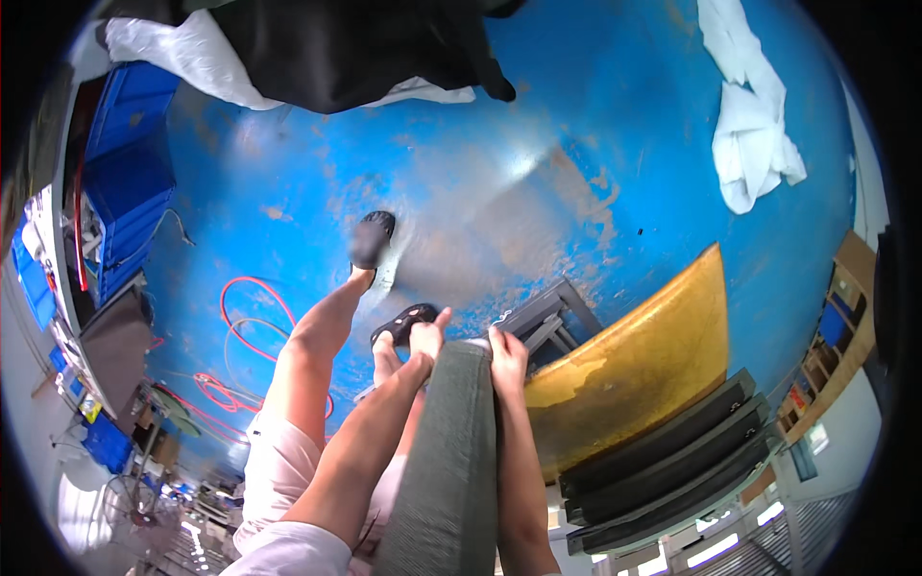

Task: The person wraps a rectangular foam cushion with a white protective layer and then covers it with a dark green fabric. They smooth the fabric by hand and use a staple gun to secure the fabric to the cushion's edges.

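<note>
A long grey-green fabric-covered padded panel [444,451] runs from the lower edge of the view up to its middle, close in front of my body. My left hand [426,336] grips the left side near its far end, thumb pointing away from me. At the right side of the same end, my right hand [508,361] is closed around the edge, fingers partly hidden behind the panel. A whitish patch shows on the panel's end between the hands. A grey metal frame [547,312] stands just beyond my right hand.
To the right is a worn yellow tabletop [643,365], with several long dark padded panels [663,461] beside it. Red hoses [226,389] lie on the blue floor [451,163] at left. White sheeting [754,144] lies far right; black fabric [346,48] is at the far side.
</note>
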Available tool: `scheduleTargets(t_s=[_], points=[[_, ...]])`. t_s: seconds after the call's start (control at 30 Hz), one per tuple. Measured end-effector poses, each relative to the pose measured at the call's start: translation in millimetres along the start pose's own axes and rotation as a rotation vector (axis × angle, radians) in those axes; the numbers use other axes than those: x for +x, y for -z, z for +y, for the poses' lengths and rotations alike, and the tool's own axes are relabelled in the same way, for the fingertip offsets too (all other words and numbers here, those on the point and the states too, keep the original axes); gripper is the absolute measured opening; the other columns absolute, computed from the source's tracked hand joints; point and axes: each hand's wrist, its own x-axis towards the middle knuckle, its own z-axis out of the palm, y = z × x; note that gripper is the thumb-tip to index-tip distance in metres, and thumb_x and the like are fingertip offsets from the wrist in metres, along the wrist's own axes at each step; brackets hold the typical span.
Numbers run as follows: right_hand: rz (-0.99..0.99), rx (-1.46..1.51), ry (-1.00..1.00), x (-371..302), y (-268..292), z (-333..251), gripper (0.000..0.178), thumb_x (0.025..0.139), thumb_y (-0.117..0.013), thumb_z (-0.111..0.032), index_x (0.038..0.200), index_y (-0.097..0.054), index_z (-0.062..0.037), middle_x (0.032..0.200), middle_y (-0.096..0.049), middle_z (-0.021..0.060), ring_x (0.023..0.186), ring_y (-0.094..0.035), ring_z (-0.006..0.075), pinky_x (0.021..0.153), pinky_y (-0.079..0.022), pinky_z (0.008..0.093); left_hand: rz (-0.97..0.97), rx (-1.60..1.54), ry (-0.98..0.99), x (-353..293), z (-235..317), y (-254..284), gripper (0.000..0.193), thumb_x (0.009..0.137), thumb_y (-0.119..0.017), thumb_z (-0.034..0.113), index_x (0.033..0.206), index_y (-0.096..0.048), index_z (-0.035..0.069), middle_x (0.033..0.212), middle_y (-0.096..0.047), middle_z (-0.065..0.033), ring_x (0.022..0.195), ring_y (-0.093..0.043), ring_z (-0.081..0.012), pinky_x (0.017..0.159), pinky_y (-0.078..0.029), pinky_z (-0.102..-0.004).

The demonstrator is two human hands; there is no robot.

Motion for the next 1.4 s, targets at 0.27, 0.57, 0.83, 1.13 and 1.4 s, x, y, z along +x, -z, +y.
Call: scheduleTargets(t_s=[0.27,0.57,0.83,1.13,1.4], points=[[-0.408,0.175,-0.135,-54,65,-49,0.023,0.083,-0.070,0.004,0.105,-0.065,0.0031,0.096,-0.069,0.0038,0.088,-0.064,0.0108,0.082,-0.051,0.0267,-0.614,0.604,-0.993,-51,38,67,0.047,0.092,-0.065,0.047,0.092,-0.068,0.000,0.089,-0.067,-0.0175,0.092,-0.067,-0.0353,0.082,-0.050,-0.0449],[-0.262,-0.478,0.417,-98,62,-108,0.023,0.079,-0.072,0.003,0.099,-0.061,-0.0003,0.086,-0.065,0.0135,0.070,-0.066,0.0225,0.067,-0.054,0.0337,-1.089,0.902,-1.300,-53,85,74,0.026,0.082,-0.071,0.021,0.085,-0.057,0.000,0.085,-0.061,-0.0157,0.084,-0.062,-0.0378,0.077,-0.047,-0.0493],[-0.245,-0.081,0.204,-115,69,-83,0.035,0.081,-0.067,0.007,0.116,-0.064,-0.0016,0.104,-0.068,0.0115,0.085,-0.069,0.0196,0.072,-0.057,0.0320,-0.730,0.900,-1.853,-80,78,81,0.018,0.071,-0.070,0.011,0.074,-0.053,0.006,0.079,-0.054,-0.0095,0.070,-0.060,-0.0275,0.060,-0.051,-0.0400],[-0.563,0.290,-0.224,-75,84,-43,0.016,0.096,-0.068,-0.011,0.108,-0.066,-0.0004,0.094,-0.064,0.0006,0.082,-0.059,0.0084,0.066,-0.051,0.0258,-1.143,0.758,-0.925,-60,102,75,0.020,0.085,-0.074,0.017,0.095,-0.064,0.002,0.090,-0.065,-0.0107,0.082,-0.065,-0.0280,0.074,-0.050,-0.0390],[-0.432,0.031,0.160,-66,77,-52,0.009,0.093,-0.067,-0.006,0.097,-0.062,-0.0007,0.078,-0.060,0.0079,0.070,-0.059,0.0163,0.063,-0.048,0.0320,-1.413,0.725,-0.269,-35,114,30,0.034,0.079,-0.079,0.003,0.106,-0.060,-0.006,0.094,-0.067,-0.0089,0.088,-0.064,-0.0160,0.076,-0.051,-0.0317]])
